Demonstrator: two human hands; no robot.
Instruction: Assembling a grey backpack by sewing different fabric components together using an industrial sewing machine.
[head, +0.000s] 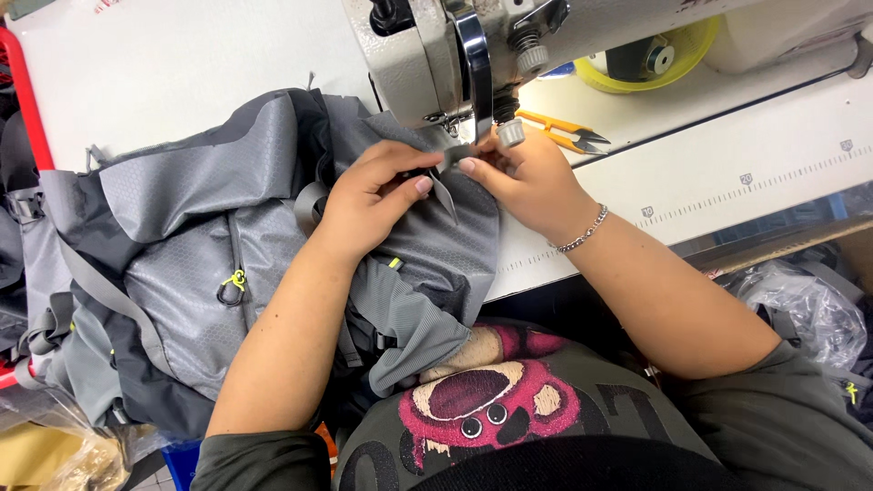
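Both hands meet right under the head of the sewing machine (473, 55), pinching a short grey strap (452, 156) against the top of a grey backpack (200, 245) so it lies flat where the needle comes down. The left hand (368, 195) presses down on the fabric, its thumb and fingers closed on the strap's near end; the right hand (527, 177) has its fingertips clamped on the other end, a chain bracelet (582, 232) on its wrist. The bulk of the backpack spreads leftward over the white bench (727, 182) and spills into the person's lap, which keeps its weight off the seam. A yellow zip pull (236, 280) hangs on its front. Orange thread snips (564, 132) lie just behind the right hand, beside a yellow-rimmed bobbin holder (659, 55). The machine head crowds the view of the needle itself, which cannot be made out.
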